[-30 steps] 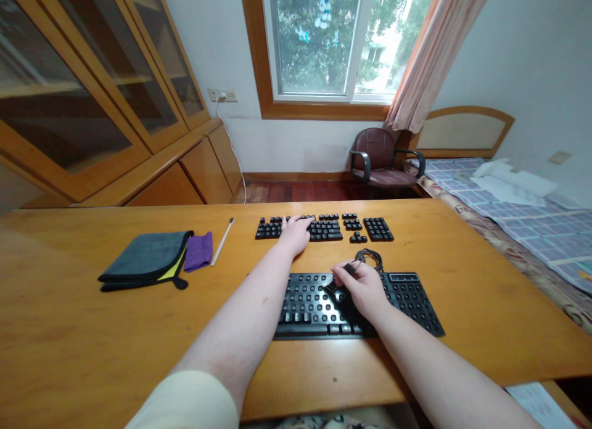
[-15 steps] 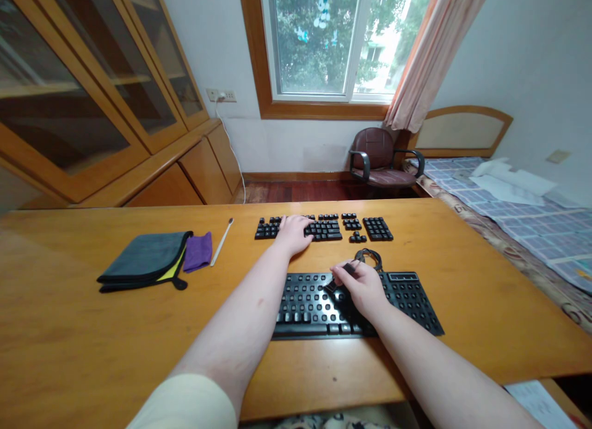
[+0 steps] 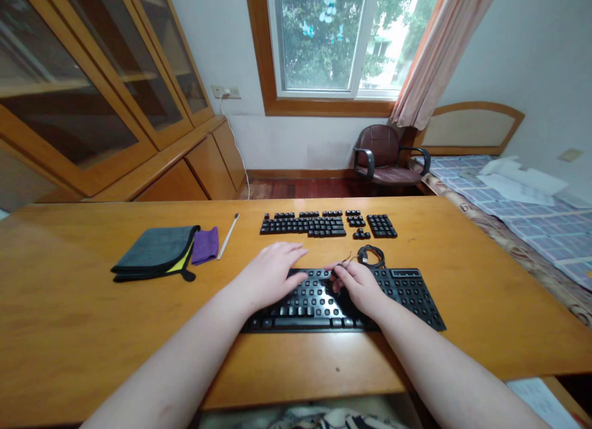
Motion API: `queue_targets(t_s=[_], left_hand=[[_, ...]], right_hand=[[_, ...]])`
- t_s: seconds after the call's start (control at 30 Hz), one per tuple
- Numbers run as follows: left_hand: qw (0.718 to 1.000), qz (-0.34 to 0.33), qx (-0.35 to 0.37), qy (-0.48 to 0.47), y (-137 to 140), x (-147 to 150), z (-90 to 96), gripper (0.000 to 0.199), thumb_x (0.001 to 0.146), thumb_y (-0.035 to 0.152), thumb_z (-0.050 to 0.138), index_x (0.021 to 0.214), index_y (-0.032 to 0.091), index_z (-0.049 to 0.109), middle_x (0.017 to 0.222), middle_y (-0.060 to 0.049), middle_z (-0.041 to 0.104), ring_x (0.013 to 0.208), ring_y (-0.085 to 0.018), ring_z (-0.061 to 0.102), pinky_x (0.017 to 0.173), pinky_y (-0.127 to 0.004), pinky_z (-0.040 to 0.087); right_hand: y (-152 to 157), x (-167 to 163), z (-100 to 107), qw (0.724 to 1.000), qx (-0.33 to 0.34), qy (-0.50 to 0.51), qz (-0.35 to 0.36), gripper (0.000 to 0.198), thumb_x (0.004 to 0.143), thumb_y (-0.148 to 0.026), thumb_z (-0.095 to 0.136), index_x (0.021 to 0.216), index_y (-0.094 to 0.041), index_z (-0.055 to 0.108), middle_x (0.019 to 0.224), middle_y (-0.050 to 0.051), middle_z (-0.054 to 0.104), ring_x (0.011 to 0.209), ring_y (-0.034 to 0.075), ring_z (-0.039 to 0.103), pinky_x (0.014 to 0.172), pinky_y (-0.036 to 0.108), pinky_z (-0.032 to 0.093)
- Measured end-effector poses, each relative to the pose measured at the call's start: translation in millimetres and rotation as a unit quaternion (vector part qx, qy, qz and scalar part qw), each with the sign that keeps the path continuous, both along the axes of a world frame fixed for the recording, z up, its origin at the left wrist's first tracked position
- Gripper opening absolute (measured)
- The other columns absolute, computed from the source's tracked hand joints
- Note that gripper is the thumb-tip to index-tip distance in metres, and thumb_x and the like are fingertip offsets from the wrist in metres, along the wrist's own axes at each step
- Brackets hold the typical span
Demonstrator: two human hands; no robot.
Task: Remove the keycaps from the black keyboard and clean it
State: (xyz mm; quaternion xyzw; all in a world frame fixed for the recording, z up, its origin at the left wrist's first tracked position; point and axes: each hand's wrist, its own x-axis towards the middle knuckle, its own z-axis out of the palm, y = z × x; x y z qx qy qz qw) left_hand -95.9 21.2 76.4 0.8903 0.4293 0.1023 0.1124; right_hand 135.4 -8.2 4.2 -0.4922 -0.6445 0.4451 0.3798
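A black keyboard (image 3: 324,323) lies on the desk, its upper part mostly bare key sockets, with some keycaps and the space bar along the bottom rows. My left hand (image 3: 272,275) is over its upper left side, fingers stretched and thumb apart, nothing visible in it. Above the middle of the keyboard my right hand (image 3: 361,285) is closed around a keycap puller (image 3: 348,257), whose thin wire prongs point up and away; its handle is mostly hidden by the fingers. Beyond both hands, loose black keycaps (image 3: 326,227) are laid out in keyboard order.
A coiled black cable (image 3: 370,256) rests behind the keyboard. Left on the desk (image 3: 139,343) are a folded grey cloth (image 3: 155,251), a purple cloth (image 3: 205,245) and a toothbrush (image 3: 227,236). Past the desk stand an office chair (image 3: 383,151) and a bed (image 3: 518,188).
My left hand has come back from the laid-out keycaps to the keyboard's upper left. In my right hand, the keycap puller has turned so its wires point away. The view has shifted slightly.
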Motion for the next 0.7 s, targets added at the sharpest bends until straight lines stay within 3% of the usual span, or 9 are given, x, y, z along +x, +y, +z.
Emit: queue_targets(t_s=[0.1,0.23,0.37,0.47,0.6,0.7], left_hand=[[0.997,0.018,-0.044,0.056,-30,-17,-33.8,0.075,0.072,0.054,0.061,0.137,0.028,0.036,0.148,-0.008,0.03,0.136,-0.032,0.024,0.109,-0.055,0.018],[0.997,-0.007,-0.043,0.056,-51,-17,-61.4,0.083,0.074,0.056,0.058,0.143,0.031,0.021,0.152,-0.007,0.019,0.139,-0.029,0.016,0.111,-0.054,0.013],[0.998,-0.027,-0.019,0.061,-52,-8,-68.4,0.082,0.074,0.059,0.057,0.143,0.03,0.023,0.151,-0.007,0.023,0.139,-0.03,0.017,0.11,-0.055,0.011],[0.998,-0.029,-0.006,0.058,-51,-4,-69.5,0.082,0.073,0.062,0.056,0.142,0.028,0.027,0.15,-0.008,0.026,0.138,-0.031,0.018,0.11,-0.056,0.012],[0.999,-0.013,0.005,0.052,-50,2,-69.6,0.076,0.076,0.061,0.051,0.14,0.025,0.031,0.148,-0.009,0.029,0.136,-0.031,0.022,0.111,-0.054,0.013],[0.998,-0.031,0.003,0.051,-49,6,-69.9,0.071,0.081,0.057,0.046,0.142,0.025,0.028,0.15,-0.008,0.026,0.137,-0.029,0.022,0.112,-0.05,0.013]], right_hand=[[-5,-5,1,0.998,-0.014,-0.013,0.054,0.029,0.089,-0.041,0.044,0.099,-0.018,0.059,0.072,0.002,0.064,0.061,0.014,0.063,0.063,0.026,0.049],[-10,-17,7,0.993,-0.01,-0.059,0.104,0.02,0.089,-0.033,0.045,0.091,-0.018,0.058,0.066,0.0,0.063,0.061,0.013,0.063,0.064,0.026,0.048],[-12,-24,15,0.98,0.029,-0.153,0.122,0.017,0.089,-0.028,0.046,0.088,-0.018,0.061,0.064,0.0,0.063,0.062,0.014,0.061,0.064,0.026,0.046],[-15,-28,18,0.962,0.101,-0.195,0.16,0.016,0.089,-0.027,0.048,0.089,-0.019,0.062,0.072,0.002,0.065,0.071,0.015,0.06,0.07,0.027,0.046],[-24,-30,15,0.913,0.232,-0.234,0.241,0.016,0.088,-0.027,0.05,0.089,-0.019,0.064,0.087,0.006,0.067,0.084,0.017,0.059,0.078,0.029,0.045],[-28,-30,10,0.885,0.285,-0.258,0.263,0.018,0.088,-0.026,0.048,0.09,-0.018,0.064,0.086,0.009,0.067,0.083,0.019,0.059,0.076,0.031,0.046]])
